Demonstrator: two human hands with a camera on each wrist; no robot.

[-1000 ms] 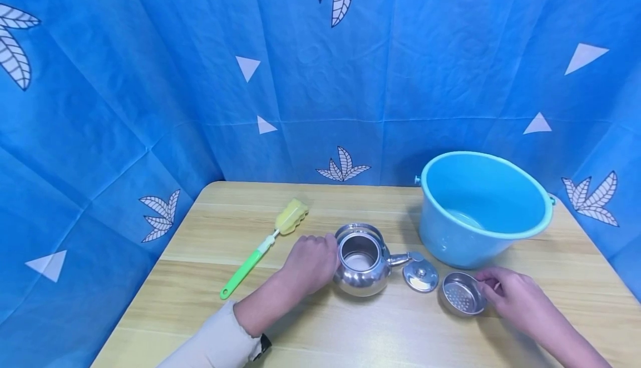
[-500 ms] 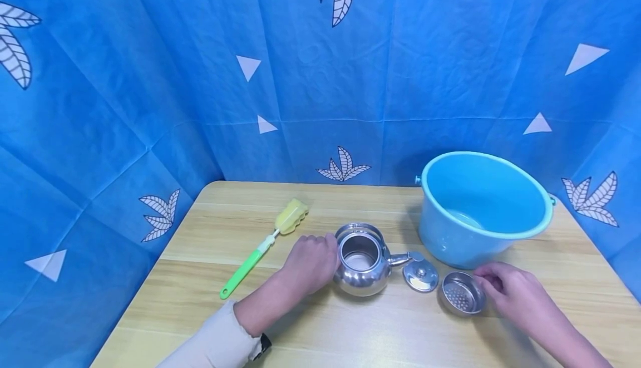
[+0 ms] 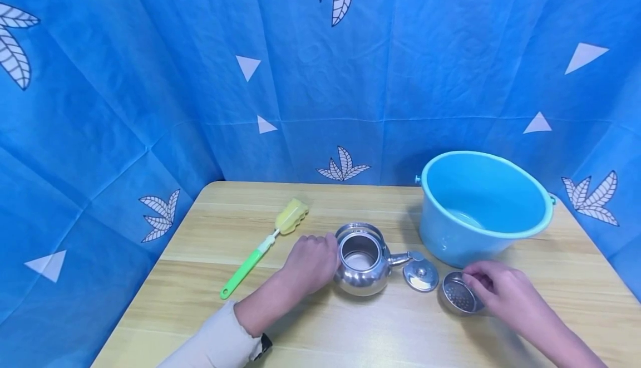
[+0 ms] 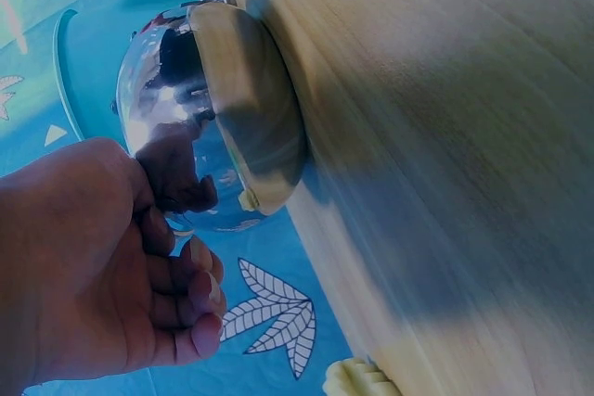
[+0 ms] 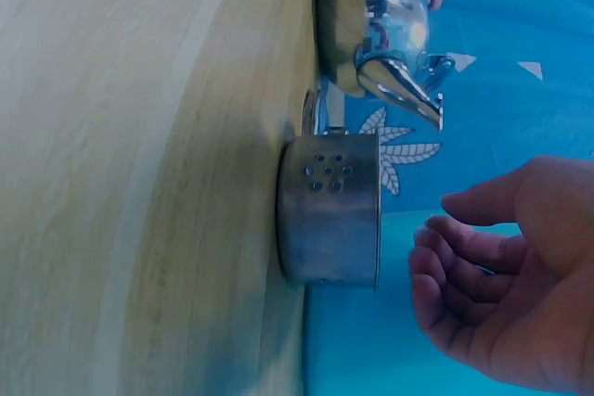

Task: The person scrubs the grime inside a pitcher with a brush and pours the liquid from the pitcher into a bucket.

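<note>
A shiny steel teapot (image 3: 361,284) stands upright and lidless on the table, its spout pointing right. My left hand (image 3: 310,263) holds the pot at its left side near the rim, fingers curled; the exact hold is hidden. Right of the spout lies the round steel lid (image 3: 422,276), knob up. Beside it sits a perforated steel strainer cup (image 3: 452,297), opening upward. Over the strainer's right edge hovers my right hand (image 3: 506,285). In the right wrist view a gap separates that hand's loosely bent fingers (image 5: 464,271) from the strainer's rim, and they hold nothing.
A light-blue bucket (image 3: 476,243) stands behind the strainer at the right. On the left lies a bottle brush (image 3: 250,268) with a green handle and yellow sponge head. Blue patterned cloth (image 3: 320,78) rises behind and beside the wooden table (image 3: 370,334).
My right hand has shifted a little left, from beside the strainer's right rim to over its edge. The left hand, teapot, lid and strainer look unmoved.
</note>
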